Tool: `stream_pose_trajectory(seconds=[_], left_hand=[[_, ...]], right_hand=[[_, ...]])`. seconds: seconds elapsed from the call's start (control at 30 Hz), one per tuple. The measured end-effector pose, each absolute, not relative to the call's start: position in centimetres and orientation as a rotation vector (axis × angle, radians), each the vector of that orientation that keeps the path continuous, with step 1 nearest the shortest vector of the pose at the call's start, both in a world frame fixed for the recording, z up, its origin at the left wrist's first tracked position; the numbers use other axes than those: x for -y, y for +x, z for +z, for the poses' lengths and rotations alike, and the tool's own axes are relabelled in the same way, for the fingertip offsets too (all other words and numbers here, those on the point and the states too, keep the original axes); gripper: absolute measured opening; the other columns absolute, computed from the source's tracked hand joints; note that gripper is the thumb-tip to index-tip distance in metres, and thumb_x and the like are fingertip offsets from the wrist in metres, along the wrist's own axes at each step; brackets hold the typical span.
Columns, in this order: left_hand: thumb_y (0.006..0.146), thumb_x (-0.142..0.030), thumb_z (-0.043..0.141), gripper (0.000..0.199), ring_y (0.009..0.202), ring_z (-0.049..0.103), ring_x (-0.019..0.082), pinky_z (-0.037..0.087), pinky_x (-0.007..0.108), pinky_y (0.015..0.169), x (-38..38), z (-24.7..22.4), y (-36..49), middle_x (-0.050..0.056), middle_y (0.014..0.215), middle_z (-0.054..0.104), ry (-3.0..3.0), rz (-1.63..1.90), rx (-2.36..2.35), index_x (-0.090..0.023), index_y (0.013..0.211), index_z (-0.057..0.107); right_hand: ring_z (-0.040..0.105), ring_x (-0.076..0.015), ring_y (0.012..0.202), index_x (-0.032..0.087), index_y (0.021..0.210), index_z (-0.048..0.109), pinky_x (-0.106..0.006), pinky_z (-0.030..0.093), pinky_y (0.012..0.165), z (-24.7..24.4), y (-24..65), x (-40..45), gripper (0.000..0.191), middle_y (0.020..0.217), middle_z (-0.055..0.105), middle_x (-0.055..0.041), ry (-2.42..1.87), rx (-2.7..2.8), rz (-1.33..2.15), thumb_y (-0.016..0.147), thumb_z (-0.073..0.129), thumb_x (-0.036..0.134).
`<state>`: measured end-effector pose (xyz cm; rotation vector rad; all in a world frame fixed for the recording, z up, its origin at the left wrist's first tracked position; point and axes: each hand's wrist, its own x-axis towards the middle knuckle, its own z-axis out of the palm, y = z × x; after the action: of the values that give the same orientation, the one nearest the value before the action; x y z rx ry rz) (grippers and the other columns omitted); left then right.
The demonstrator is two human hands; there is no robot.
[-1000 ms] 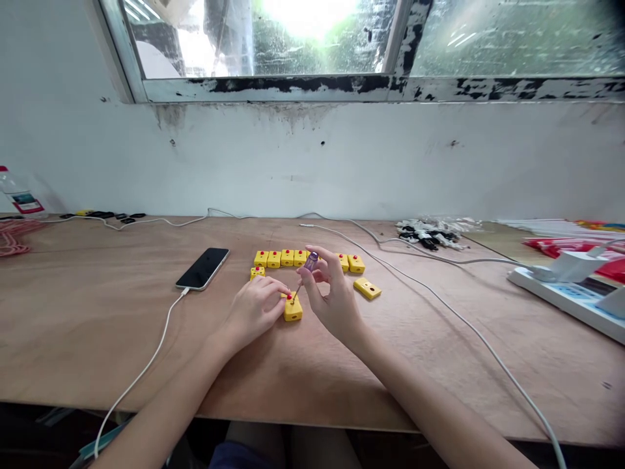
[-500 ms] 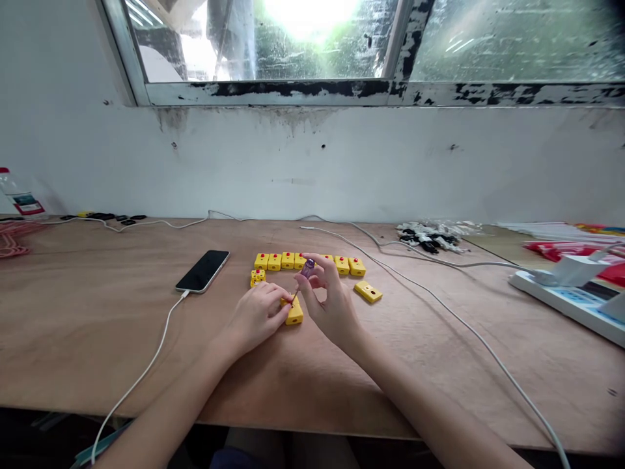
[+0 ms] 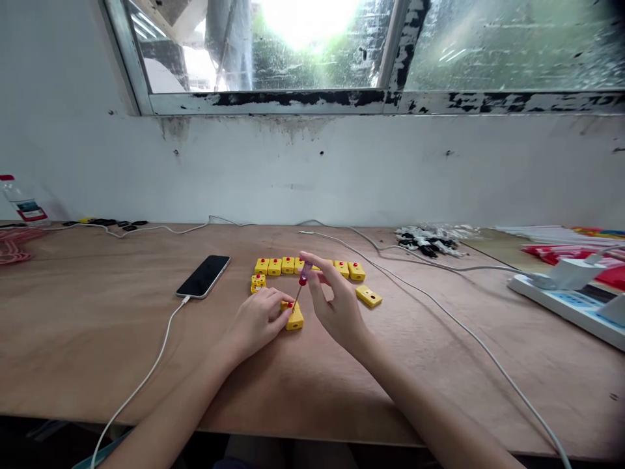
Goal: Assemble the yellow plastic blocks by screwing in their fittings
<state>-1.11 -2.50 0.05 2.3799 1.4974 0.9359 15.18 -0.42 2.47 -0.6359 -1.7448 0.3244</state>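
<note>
My left hand (image 3: 263, 316) is closed on a small yellow plastic box (image 3: 295, 320) with a red button, pressing it to the table. In my right hand (image 3: 336, 299) is a screwdriver (image 3: 303, 273) with a purple handle and red collar, held near its top by the fingers. Its thin shaft slants down to the top of the box beside my left fingertips. Behind my hands stand several similar yellow boxes (image 3: 275, 266) in a row, partly hidden by my right hand. A yellow dotted piece (image 3: 258, 282) lies beyond my left hand, and a flat yellow cover (image 3: 368, 296) with a hole lies to the right.
A phone (image 3: 204, 276) with a white charging cable (image 3: 159, 352) lies at the left. On the right are a power strip (image 3: 561, 299) and a long white cable (image 3: 461, 319). Black and white small parts (image 3: 430, 240) are heaped at the back near the wall.
My right fingers have opened out somewhat around the screwdriver handle, and the screwdriver stands more upright. My left hand still holds the yellow box. The view has tilted up slightly.
</note>
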Motion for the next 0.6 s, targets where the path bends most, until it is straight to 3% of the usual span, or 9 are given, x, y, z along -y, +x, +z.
stream_pose_trajectory(seconds=[0.23,0.43,0.6], left_hand=[[0.079,-0.039,0.061,0.032,0.099,0.058,0.022,0.045,0.035,0.086,2.7,0.0,-1.1,0.003,0.108,0.065,2.279,0.866,-1.439,-0.022,0.107,0.059],[0.078,-0.042,0.061,0.036,0.095,0.059,0.022,0.045,0.033,0.083,2.2,-0.3,-1.2,0.005,0.106,0.064,2.222,0.846,-1.436,-0.021,0.107,0.059],[0.076,-0.045,0.061,0.033,0.088,0.06,0.023,0.045,0.031,0.075,0.8,1.0,-0.4,0.004,0.099,0.065,2.257,0.686,-1.412,-0.021,0.1,0.06]], right_hand=[[0.064,-0.0126,0.069,0.023,0.103,0.06,-0.028,0.057,0.062,2.8,15.2,0.2,0.019,0.09,0.063,-0.0034,-0.684,1.641,0.261,0.086,0.053,0.021],[0.067,-0.0143,0.082,0.023,0.11,0.056,-0.029,0.056,0.071,3.6,15.5,-0.2,0.022,0.102,0.066,-0.0051,-0.685,1.72,0.431,0.09,0.046,0.024],[0.065,-0.0137,0.066,0.02,0.097,0.058,-0.028,0.054,0.061,4.8,15.7,-1.8,0.013,0.087,0.067,-0.0041,-0.773,1.819,0.335,0.086,0.052,0.025]])
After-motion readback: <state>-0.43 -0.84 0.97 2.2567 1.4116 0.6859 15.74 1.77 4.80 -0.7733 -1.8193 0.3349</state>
